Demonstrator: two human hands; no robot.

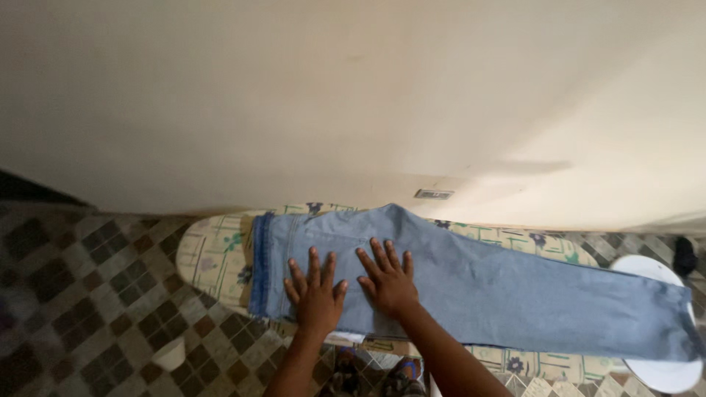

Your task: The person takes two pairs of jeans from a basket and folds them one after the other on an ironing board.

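A pair of light blue jeans [471,290] is seen laid flat and folded lengthwise along an ironing board [209,257], whose cover is pale with a green grid and small flower prints. The waistband end, marked by a darker blue edge, is placed toward the board's rounded left end, while the legs are stretched out to the right, where the hem is carried past the board and over a white round object [662,371] standing on the floor. Both hands are pressed on the denim near the waist end, side by side and just apart. The left hand [316,294] is spread flat with fingers splayed and palm down, resting on the fabric close to the near edge of the board; nothing is gripped by it. The right hand [388,279] is likewise laid open and flat on the jeans, fingers fanned toward the wall, with no cloth pinched or clenched. The forearms are seen coming up from the bottom of the view, the right one crossing the near edge of the board. The board is set close against a cream wall [353,95], on which a small rectangular plate [434,194] is fixed just above the jeans. A tiled floor [81,294] of dark and light diamond pattern is visible to the left and below, and a small white cup-like object [170,355] is seen on it near the board's left end. Patterned footwear is partly visible beneath the board, between the forearms
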